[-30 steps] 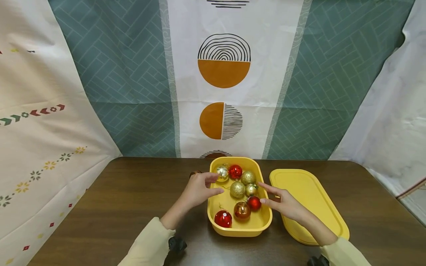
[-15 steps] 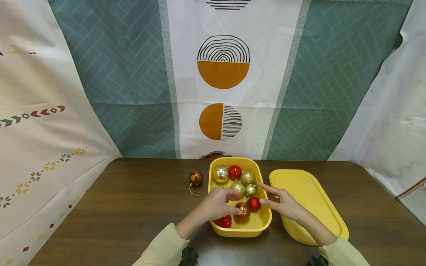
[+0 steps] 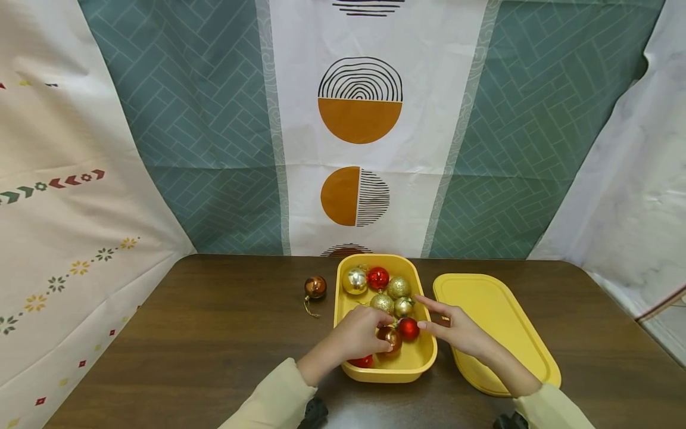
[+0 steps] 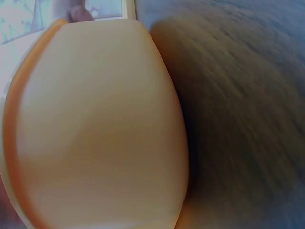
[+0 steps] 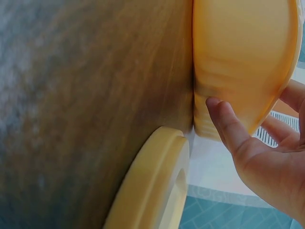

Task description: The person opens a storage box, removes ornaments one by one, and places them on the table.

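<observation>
A yellow plastic tub (image 3: 387, 375) stands on the table, holding several Christmas balls. In the head view, my left hand (image 3: 358, 335) reaches in over its left rim, gripping a copper ball (image 3: 393, 338) between fingers and thumb. Partly under this hand lies a red ball (image 3: 363, 361). My right hand (image 3: 458, 326) lies across the right rim, fingers fairly straight. In the right wrist view, a finger (image 5: 226, 121) of it touches the outer wall. Beside its thumb sits another red ball (image 3: 409, 329). Gold balls (image 3: 399, 287) and a shiny red ball (image 3: 378, 278) lie farther back.
On the dark wooden table (image 3: 214, 333), left of the tub, lies a brown ball (image 3: 315, 287) with a gold string. A yellow lid (image 3: 498, 322) lies flat to the right. Patterned cloth (image 3: 214, 119) hangs behind the table.
My left hand has moved from the tub's back left toward the front and right, down onto the copper ball, and its fingers have closed. The brown ball outside is uncovered. My right hand stays put.
</observation>
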{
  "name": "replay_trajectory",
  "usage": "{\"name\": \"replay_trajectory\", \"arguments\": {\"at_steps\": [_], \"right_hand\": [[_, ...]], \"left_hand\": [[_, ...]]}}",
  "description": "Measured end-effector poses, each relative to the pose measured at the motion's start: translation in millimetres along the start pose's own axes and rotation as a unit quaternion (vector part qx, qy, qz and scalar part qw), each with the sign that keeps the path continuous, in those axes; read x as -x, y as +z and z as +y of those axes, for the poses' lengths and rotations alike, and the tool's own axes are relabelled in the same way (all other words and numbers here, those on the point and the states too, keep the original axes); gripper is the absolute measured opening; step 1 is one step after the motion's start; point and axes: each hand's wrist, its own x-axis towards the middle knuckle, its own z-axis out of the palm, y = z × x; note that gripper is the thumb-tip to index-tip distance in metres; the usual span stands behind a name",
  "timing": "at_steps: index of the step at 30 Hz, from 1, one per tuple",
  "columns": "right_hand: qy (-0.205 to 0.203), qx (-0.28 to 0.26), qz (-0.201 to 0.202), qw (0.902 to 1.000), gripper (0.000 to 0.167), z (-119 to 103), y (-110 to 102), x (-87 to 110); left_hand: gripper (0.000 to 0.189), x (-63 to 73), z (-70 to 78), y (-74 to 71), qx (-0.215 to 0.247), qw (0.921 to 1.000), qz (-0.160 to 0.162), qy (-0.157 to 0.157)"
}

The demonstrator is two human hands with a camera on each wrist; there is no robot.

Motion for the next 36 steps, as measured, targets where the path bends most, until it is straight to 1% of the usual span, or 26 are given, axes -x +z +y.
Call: {"name": "replay_trajectory", "arguments": {"at_steps": [5,9,13,18,21,25,29,33,36], "right_hand": [[0.000,-0.002,0.001,1.0000,0.059,-0.4,0.2,0.1],[0.003,-0.003,0.001,1.0000,0.059,-0.8,0.2,0.3],[0.006,-0.001,0.002,1.0000,0.060,-1.2,0.3,0.0],[0.005,-0.003,0.002,1.0000,0.060,-1.8,0.5,-0.3],[0.004,-0.004,0.001,1.0000,0.059,-2.1,0.3,0.1],[0.007,-0.002,0.002,1.0000,0.059,-2.0,-0.1,0.3],[0.010,0.001,0.003,0.9999,0.060,-1.9,-0.2,0.5],[0.011,-0.002,0.002,0.9999,0.060,-1.8,-0.3,0.7],[0.010,-0.004,0.001,0.9999,0.060,-1.6,-0.5,0.7]], "left_hand": [[0.033,-0.6,-0.9,0.0,-0.007,1.0000,-0.003,-0.004],[0.036,-0.7,-0.9,0.0,-0.010,0.9997,-0.011,-0.017],[0.037,-1.0,-0.4,0.6,-0.016,0.9994,-0.019,-0.023],[0.037,0.5,-0.4,-1.8,-0.012,0.9995,-0.014,-0.024],[0.035,3.1,-0.9,-6.2,0.006,0.9998,-0.001,-0.018],[0.035,7.1,-2.8,-15.4,0.032,0.9991,0.026,-0.010],[0.037,11.8,-6.7,-25.7,0.053,0.9973,0.048,-0.018],[0.039,18.6,-12.3,-35.8,0.088,0.9926,0.079,-0.028],[0.039,25.3,-17.6,-43.6,0.122,0.9855,0.113,-0.033]]}}
